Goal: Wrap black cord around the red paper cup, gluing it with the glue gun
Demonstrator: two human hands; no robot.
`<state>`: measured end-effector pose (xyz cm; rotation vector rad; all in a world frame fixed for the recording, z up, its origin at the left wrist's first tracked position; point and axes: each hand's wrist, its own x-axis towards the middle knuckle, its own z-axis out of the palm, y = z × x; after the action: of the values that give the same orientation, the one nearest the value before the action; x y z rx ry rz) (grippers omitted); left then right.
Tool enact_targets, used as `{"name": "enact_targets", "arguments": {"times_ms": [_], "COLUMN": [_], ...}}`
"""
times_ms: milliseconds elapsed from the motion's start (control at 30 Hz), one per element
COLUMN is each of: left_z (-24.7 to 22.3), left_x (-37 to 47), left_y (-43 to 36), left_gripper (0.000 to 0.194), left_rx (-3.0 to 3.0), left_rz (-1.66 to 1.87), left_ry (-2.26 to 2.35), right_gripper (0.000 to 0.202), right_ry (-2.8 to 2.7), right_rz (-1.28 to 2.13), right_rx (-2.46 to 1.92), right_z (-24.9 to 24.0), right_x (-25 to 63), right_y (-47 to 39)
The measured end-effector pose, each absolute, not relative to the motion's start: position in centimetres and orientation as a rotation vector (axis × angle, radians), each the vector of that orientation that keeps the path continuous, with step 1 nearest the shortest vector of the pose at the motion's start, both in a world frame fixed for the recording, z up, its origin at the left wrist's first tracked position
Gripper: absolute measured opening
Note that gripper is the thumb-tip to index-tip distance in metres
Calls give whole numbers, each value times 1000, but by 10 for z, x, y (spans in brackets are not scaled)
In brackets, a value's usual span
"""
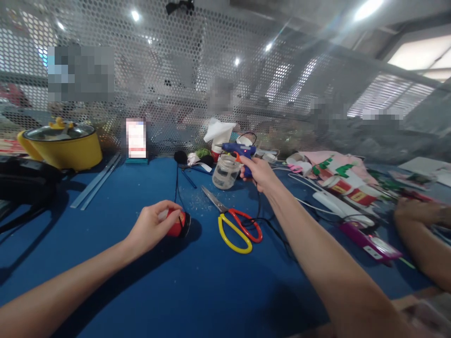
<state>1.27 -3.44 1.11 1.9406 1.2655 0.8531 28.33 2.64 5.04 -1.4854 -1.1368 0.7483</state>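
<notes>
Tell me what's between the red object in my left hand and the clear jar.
The head view shows the tip of the scissors between the red object and the clear jar, with pale specks on the blue tabletop.

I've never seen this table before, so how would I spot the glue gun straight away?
On the big blue table, find the camera wearer's right hand, stretched out near the middle. The glue gun is in its grip, next to the clear jar. Its blue body and orange trigger set it apart from that colourless jar.
</notes>
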Motion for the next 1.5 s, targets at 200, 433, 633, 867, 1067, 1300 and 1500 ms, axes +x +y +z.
{"name": "enact_targets", "arguments": {"times_ms": [200,433,633,867,1067,1300,1500], "left_z": [12,10,13,9,9,11,10], "left_x": [11,11,10,9,10,11,11], "left_y": [-29,-28,-28,-26,-26,-26,-25], "left_gripper": [27,26,27,25,24,23,24], "left_rx": [1921,1965,1974,1930,1928,1932,1942], "left_rz": [899,814,782,794,796,802,806], "left_ry": [1292,1285,1301,1300,1288,1320,1315], "right_gripper": [17,16,21,14,15,23,22], "right_ry": [-1409,-1549,-1715,-1873,-2048,-2117,-2201], "right_rz": [904,1260,1173,932,703,590,495], "right_rx": [-1239,-1387,-1502,-1466,-1571,-1619,-1628], "right_z": [63,46,43,39,39,34,33], "right_x": [250,229,221,213,213,214,214], "right_y": [-29,-71,-80,-88,-88,-88,-91]}}
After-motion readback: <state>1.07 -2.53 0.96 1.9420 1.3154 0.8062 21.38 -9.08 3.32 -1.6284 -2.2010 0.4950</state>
